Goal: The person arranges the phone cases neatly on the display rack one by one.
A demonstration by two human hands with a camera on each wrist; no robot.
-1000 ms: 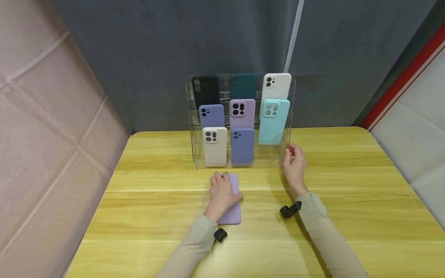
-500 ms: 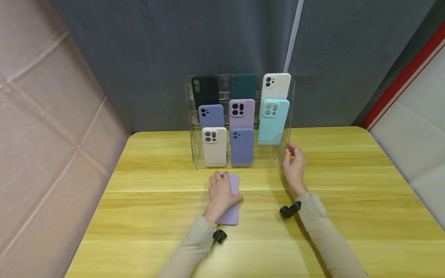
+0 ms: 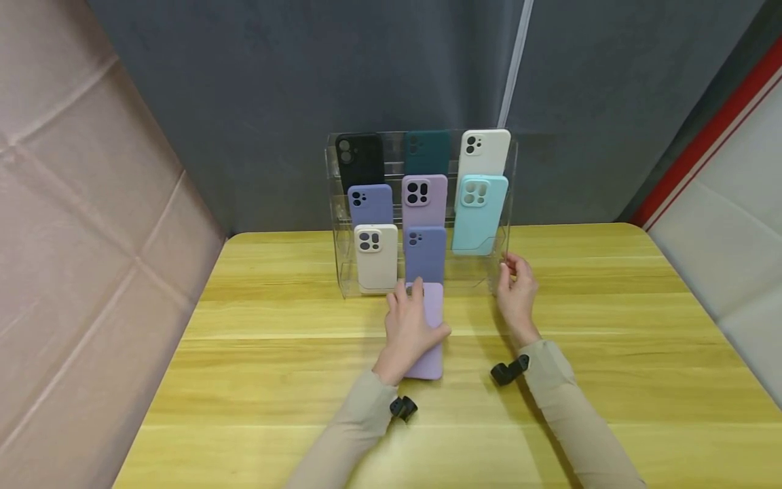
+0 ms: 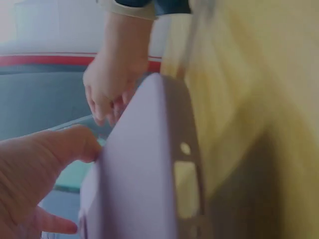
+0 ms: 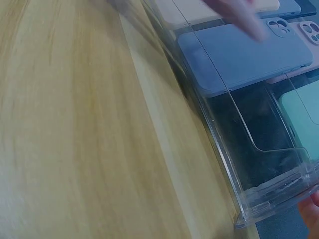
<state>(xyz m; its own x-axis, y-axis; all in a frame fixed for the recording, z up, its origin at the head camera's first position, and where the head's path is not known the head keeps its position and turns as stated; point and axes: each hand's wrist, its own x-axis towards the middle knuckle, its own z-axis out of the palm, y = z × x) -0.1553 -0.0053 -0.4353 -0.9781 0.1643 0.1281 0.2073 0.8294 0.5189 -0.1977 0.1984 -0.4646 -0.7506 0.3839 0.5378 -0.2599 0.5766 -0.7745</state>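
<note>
My left hand (image 3: pixel 408 333) grips a lavender phone case (image 3: pixel 433 360) by its long sides, thumb on the right edge. In the left wrist view the case (image 4: pixel 134 164) stands tilted over the wood, its end with cutouts toward the camera. The case's upper end overlaps the foot of a clear tiered display rack (image 5: pixel 279 196). At the rack's lower right side, my right hand (image 3: pixel 518 292) pinches the edge with curled fingers. The front tier holds a cream case (image 3: pixel 376 261) and a blue-violet case (image 3: pixel 425 255); its right slot has no case.
Higher on the rack stand a turquoise case (image 3: pixel 479 224), a lilac case (image 3: pixel 432 207), another blue-violet case (image 3: pixel 374 204), a black case (image 3: pixel 365 163), a dark green case (image 3: pixel 435 156) and a white case (image 3: pixel 489 159). A grey curtain (image 3: pixel 305 81) hangs behind the wooden table (image 3: pixel 256 380).
My left hand has carried the lavender phone case up from the table, forward and to the right, toward the rack. My right hand has stayed at the rack's side.
</note>
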